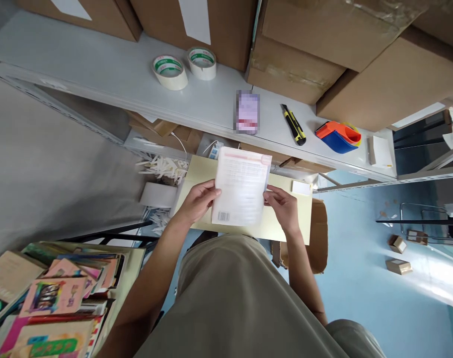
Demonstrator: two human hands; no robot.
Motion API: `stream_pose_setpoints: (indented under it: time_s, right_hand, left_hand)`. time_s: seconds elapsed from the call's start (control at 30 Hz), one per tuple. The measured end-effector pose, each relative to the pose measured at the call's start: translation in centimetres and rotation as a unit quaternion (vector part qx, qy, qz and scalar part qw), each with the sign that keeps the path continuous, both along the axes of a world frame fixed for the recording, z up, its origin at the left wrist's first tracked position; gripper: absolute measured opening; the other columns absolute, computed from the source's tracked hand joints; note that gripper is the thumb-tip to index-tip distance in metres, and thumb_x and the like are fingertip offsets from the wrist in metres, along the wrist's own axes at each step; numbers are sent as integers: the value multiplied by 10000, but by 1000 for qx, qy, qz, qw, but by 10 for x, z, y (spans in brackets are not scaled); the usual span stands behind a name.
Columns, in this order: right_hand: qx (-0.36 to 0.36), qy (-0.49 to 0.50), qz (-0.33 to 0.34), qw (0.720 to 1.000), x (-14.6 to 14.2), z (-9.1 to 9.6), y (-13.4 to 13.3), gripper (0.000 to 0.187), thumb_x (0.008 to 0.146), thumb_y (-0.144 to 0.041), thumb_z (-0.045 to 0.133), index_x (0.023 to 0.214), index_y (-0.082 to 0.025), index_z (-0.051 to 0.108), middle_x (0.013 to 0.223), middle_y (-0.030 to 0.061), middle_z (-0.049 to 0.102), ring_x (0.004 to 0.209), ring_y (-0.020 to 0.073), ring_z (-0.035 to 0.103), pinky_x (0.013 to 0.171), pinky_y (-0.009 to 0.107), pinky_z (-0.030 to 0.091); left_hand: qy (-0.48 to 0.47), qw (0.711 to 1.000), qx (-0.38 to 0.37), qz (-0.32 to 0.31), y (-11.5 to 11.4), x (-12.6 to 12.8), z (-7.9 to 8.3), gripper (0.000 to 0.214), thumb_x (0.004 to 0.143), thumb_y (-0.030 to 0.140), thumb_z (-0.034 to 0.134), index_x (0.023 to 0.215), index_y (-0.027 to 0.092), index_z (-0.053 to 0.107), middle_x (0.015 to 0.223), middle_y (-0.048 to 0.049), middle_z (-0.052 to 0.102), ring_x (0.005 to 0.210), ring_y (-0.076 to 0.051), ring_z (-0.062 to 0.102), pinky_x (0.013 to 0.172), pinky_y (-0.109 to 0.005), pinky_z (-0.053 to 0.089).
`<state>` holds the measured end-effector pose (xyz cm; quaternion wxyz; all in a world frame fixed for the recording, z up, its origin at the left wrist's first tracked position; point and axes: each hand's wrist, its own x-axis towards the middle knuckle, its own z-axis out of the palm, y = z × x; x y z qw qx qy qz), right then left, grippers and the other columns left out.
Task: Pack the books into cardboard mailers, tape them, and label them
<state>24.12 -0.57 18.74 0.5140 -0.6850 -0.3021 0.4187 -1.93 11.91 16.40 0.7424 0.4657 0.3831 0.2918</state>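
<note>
A white book [241, 191] with faint lines of print and a barcode at its lower left is held up in front of me. My left hand [201, 199] grips its left edge, thumb on the near face. On the opposite edge, my right hand [282, 204] pinches the book between thumb and fingers. Beneath it lies a pale yellow tabletop [297, 226], partly hidden by the book and my arms. The print is too blurred to read.
Above, a grey shelf [129, 79] carries tape rolls [170, 73], a blurred-out purple item [248, 112], a yellow-black utility knife [293, 124], an orange-blue tape dispenser [338, 136] and cardboard boxes [297, 69]. Piled books [55, 298] stand at lower left. Paper strips [163, 167] lie beside the table.
</note>
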Motion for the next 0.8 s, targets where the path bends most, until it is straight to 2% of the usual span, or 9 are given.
stream_pose_setpoints:
  time_s: [0.1,0.23,0.3,0.37,0.47,0.57,0.63,0.7,0.8]
  right_hand:
    - [-6,-44,-10,999,-24,-16,9,570,905,-680,852,1264,-237,862,1342,122,846,1217,350,817,1032,533,712]
    - [-27,1,67,997,-83,-38,23,700,882,-733,854,1375,-240,796,1462,140,787,1351,364,764,1066,490,697]
    - [-33,17,99,994,-113,-50,30,662,895,-732,839,1336,-241,779,1364,130,819,1265,338,793,1020,448,697]
    - [-39,13,113,993,-135,-63,35,541,950,-715,776,1217,-245,769,1184,104,838,1110,297,812,926,395,682]
    - [-56,-11,92,994,-152,-87,45,476,986,-718,687,986,-242,713,885,46,758,859,233,739,751,332,607]
    - [-85,-3,69,994,-152,-114,63,543,918,-784,685,873,-243,662,733,9,641,742,205,627,653,319,539]
    - [-98,41,75,991,-148,-131,80,580,864,-815,707,911,-237,690,764,20,660,757,212,623,666,336,550]
    - [-105,92,81,987,-145,-148,98,601,837,-812,723,988,-230,729,848,37,714,800,222,646,735,367,587]
    - [-120,142,75,980,-144,-175,125,601,786,-781,767,1012,-224,746,894,39,744,822,220,660,828,398,613]
  left_hand:
    - [73,994,76,17,-4,-1,-13,423,908,538,767,1077,156,829,856,-42,787,779,-202,699,685,-266,541]
    - [252,951,180,20,-28,6,-35,321,1010,363,638,1205,185,822,863,-43,812,794,-215,753,736,-272,560]
    - [323,924,205,8,-43,6,-45,384,1001,260,626,1339,221,805,1029,-73,870,891,-249,813,813,-302,600]
    - [354,912,208,13,-53,0,-53,480,1003,246,630,1465,262,760,1296,-92,859,1074,-294,840,915,-349,639]
    - [320,927,193,13,-52,-23,-64,484,1039,389,661,1508,300,740,1566,-72,735,1253,-321,809,1027,-399,661]
    - [253,952,171,14,-24,-59,-83,489,1033,516,695,1456,280,763,1623,-86,691,1384,-327,745,1144,-426,630]
    - [257,951,156,72,7,-84,-105,591,996,553,746,1501,246,720,1668,-132,641,1561,-354,599,1256,-473,547]
    - [268,949,96,135,40,-105,-135,754,921,593,823,1551,210,664,1697,-192,589,1637,-392,496,1282,-517,504]
    - [194,970,-79,122,80,-123,-182,818,803,653,882,1427,151,719,1429,-215,764,1394,-396,701,1139,-502,592]
